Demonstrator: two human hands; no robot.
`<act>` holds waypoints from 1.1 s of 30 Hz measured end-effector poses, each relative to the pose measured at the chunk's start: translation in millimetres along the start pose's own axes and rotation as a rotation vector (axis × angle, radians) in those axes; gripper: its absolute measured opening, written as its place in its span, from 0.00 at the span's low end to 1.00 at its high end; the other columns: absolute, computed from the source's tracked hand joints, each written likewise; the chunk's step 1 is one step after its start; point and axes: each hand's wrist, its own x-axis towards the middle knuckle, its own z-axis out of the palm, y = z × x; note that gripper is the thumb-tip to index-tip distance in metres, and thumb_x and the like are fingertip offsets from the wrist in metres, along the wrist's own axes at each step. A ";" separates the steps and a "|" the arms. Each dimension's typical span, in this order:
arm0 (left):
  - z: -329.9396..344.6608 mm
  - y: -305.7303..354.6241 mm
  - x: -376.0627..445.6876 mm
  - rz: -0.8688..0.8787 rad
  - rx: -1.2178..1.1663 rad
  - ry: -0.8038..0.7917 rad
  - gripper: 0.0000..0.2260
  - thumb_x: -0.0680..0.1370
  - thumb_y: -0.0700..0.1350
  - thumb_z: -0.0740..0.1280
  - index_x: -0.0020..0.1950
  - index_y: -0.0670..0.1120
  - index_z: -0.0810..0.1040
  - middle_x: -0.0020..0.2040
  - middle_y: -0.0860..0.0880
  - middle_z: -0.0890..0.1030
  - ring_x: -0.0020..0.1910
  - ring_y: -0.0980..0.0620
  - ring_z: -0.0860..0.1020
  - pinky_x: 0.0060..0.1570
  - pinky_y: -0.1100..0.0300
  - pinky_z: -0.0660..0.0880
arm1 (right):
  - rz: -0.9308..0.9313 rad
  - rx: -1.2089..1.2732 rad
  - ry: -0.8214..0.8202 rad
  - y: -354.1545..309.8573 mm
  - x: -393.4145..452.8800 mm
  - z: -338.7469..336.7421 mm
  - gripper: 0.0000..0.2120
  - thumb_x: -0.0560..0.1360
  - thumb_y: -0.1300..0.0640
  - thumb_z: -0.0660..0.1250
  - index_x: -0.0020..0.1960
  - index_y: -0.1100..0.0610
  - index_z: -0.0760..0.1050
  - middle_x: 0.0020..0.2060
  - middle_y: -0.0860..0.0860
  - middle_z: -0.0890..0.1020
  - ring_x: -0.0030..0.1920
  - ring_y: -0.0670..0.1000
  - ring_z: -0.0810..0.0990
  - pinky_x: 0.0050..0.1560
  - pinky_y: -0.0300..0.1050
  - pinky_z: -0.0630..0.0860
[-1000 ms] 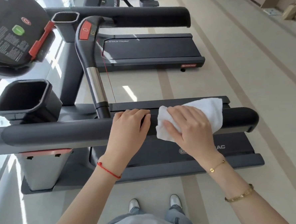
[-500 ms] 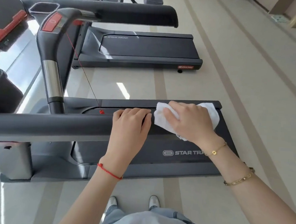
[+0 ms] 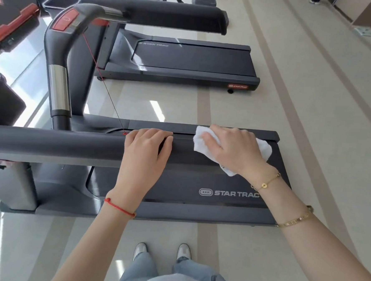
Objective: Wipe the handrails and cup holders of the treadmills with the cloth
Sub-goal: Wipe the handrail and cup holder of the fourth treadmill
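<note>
My left hand (image 3: pixel 146 148) sits on top of the near handrail (image 3: pixel 54 142), fingers curled over its far edge, gripping it. Red string bracelet (image 3: pixel 119 208) on that wrist. My right hand (image 3: pixel 234 149) is on the same rail further right, fingers spread and bent over the white cloth (image 3: pixel 264 148), pressing it down onto the rail. Cloth is bunched under the palm; bits stick out at the left by my fingertips, at the right past the knuckles, and a corner near the wrist. Can't see the rail's right end, it's under cloth + hand. Two gold bracelets on the right arm: thin chain (image 3: pixel 266 183) at the wrist, wider band (image 3: pixel 294 221) further up the forearm.

Hands are apart, a short bare stretch of rail between them. Below the rail is the treadmill deck (image 3: pixel 177 192) w/ "STAR TRAC" logo. Thin red safety cord (image 3: pixel 103 81) runs from the curved grey upright handle (image 3: pixel 61 52) down to a red clip just left of my left hand. Square black cup holder (image 3: pixel 2 101) at the left edge, partly cut off. 2nd treadmill (image 3: pixel 193 60) farther back, w/ its own handrail (image 3: pixel 144 10) and a cup holder (image 3: pixel 60 3) at its left end. Console (image 3: pixel 9 21) w/ red trim top left. Beige striped floor (image 3: pixel 312 104). My shoes (image 3: pixel 162 250) and jeans at the bottom.
</note>
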 end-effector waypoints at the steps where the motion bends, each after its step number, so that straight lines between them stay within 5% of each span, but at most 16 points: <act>1: -2.3 -3.5 -0.1 -0.014 0.006 0.005 0.10 0.82 0.45 0.60 0.54 0.47 0.82 0.50 0.52 0.83 0.54 0.49 0.77 0.63 0.53 0.63 | -0.033 -0.023 -0.001 -6.9 3.1 0.8 0.16 0.80 0.45 0.51 0.39 0.53 0.65 0.33 0.48 0.75 0.33 0.57 0.68 0.35 0.47 0.59; 4: -10.0 -16.8 -1.0 -0.046 0.024 0.018 0.10 0.82 0.44 0.60 0.53 0.47 0.82 0.50 0.52 0.83 0.53 0.48 0.77 0.63 0.53 0.62 | -0.106 -0.068 0.025 -33.0 7.6 4.0 0.15 0.81 0.46 0.51 0.40 0.53 0.64 0.32 0.47 0.70 0.32 0.56 0.66 0.34 0.47 0.57; 11: -38.1 -68.9 -0.6 -0.064 0.026 0.026 0.10 0.82 0.44 0.60 0.53 0.47 0.82 0.50 0.52 0.83 0.51 0.48 0.79 0.63 0.49 0.65 | -0.177 -0.070 0.069 -90.7 16.5 18.5 0.15 0.82 0.45 0.48 0.43 0.53 0.64 0.37 0.49 0.77 0.37 0.54 0.77 0.33 0.45 0.60; 18: -76.1 -140.1 -2.8 -0.002 0.007 0.030 0.08 0.81 0.42 0.63 0.48 0.44 0.82 0.46 0.50 0.84 0.44 0.47 0.80 0.57 0.45 0.71 | -0.181 -0.122 0.145 -169.5 33.7 38.6 0.21 0.81 0.44 0.47 0.47 0.56 0.73 0.36 0.49 0.77 0.34 0.52 0.75 0.32 0.43 0.57; 27: -119.4 -214.1 -5.1 0.034 0.004 0.012 0.08 0.80 0.41 0.64 0.51 0.45 0.83 0.49 0.51 0.84 0.48 0.48 0.80 0.59 0.46 0.71 | -0.158 -0.118 0.152 -260.4 55.5 56.5 0.21 0.82 0.43 0.48 0.50 0.55 0.74 0.38 0.48 0.77 0.36 0.51 0.75 0.34 0.42 0.59; 30: -128.6 -230.1 -6.2 0.047 -0.030 -0.007 0.08 0.80 0.41 0.64 0.52 0.45 0.83 0.50 0.51 0.84 0.48 0.48 0.80 0.59 0.45 0.71 | -0.160 -0.048 0.078 -274.8 54.9 56.8 0.22 0.81 0.41 0.48 0.55 0.54 0.73 0.44 0.48 0.78 0.41 0.52 0.75 0.39 0.44 0.68; 33: -133.1 -238.4 -6.6 0.066 -0.061 -0.027 0.08 0.80 0.41 0.64 0.54 0.45 0.83 0.50 0.51 0.84 0.50 0.49 0.80 0.60 0.46 0.71 | -0.185 0.079 0.000 -275.2 54.0 48.8 0.21 0.79 0.39 0.52 0.61 0.51 0.72 0.51 0.45 0.79 0.50 0.51 0.76 0.56 0.46 0.69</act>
